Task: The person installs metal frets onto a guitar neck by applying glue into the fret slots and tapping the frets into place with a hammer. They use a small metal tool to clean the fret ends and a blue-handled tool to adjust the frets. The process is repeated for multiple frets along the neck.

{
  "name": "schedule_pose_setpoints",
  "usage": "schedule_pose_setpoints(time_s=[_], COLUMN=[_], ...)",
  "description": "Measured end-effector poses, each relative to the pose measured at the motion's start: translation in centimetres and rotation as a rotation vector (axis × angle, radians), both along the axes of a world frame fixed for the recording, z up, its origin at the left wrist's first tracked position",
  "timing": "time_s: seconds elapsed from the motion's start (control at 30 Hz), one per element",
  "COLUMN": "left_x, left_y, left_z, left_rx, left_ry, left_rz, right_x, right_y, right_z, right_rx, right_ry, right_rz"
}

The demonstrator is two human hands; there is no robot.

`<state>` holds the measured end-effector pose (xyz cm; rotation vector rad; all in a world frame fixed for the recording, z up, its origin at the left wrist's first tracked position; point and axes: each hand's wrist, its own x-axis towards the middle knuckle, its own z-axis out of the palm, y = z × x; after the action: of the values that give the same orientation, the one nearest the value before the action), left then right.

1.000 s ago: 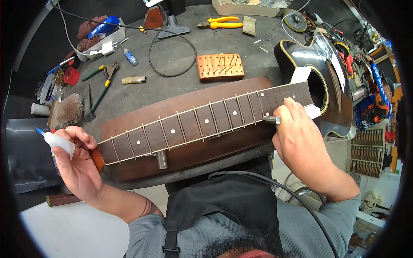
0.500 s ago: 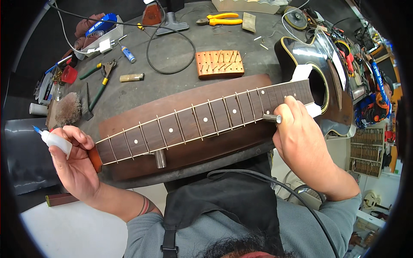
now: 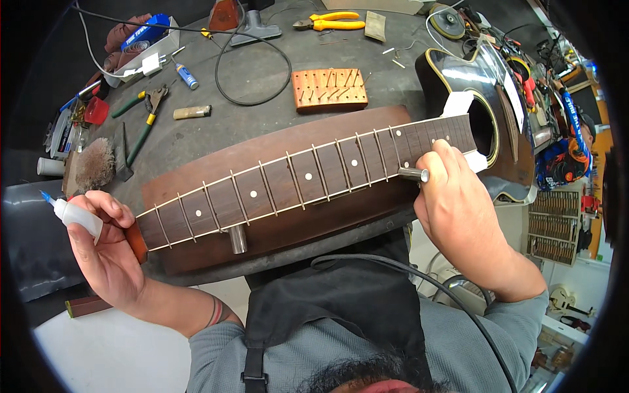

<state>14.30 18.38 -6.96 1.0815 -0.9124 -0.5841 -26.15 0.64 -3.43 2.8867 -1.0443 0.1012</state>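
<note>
My left hand [image 3: 108,252] is closed around a small translucent squeeze bottle [image 3: 80,218] with a blue tip. The bottle points up and away, and the back of the fingers is beside the orange-brown end of the guitar neck [image 3: 282,185]. The neck lies across the bench, its dark fingerboard fitted with metal frets and pale dots. At the body end, my right hand [image 3: 452,203] is closed, fingers curled over the fingerboard's near edge; what they grip is hidden. A short metal cylinder [image 3: 414,174] sticks out beside its index finger. Another metal cylinder [image 3: 238,240] shows below the neck.
The black guitar body [image 3: 455,72] lies right, with white paper by the soundhole. Beyond the neck are a drilled wooden block [image 3: 331,90] with thin rods, green-handled pliers [image 3: 147,121], yellow-handled cutters [image 3: 331,21], a brush [image 3: 95,164] and a black cable [image 3: 288,72].
The whole view has shifted slightly, so bench, neck and hands appear a little further left and up. Both hands keep about the same places relative to the neck.
</note>
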Motion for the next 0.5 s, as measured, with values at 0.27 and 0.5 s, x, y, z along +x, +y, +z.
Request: schedule_pose_setpoints(time_s=[0.27,0.5], left_x=[0.26,0.49], left_y=[0.06,0.19], left_z=[-0.35,-0.56], left_rx=[-0.03,-0.038], left_ry=[0.023,0.023], left_rz=[0.011,0.039], right_x=[-0.06,0.0], right_y=[0.08,-0.04], right_z=[-0.32,-0.26], right_rx=[-0.009,-0.006], right_ry=[0.002,-0.013], right_rz=[-0.022,-0.018])
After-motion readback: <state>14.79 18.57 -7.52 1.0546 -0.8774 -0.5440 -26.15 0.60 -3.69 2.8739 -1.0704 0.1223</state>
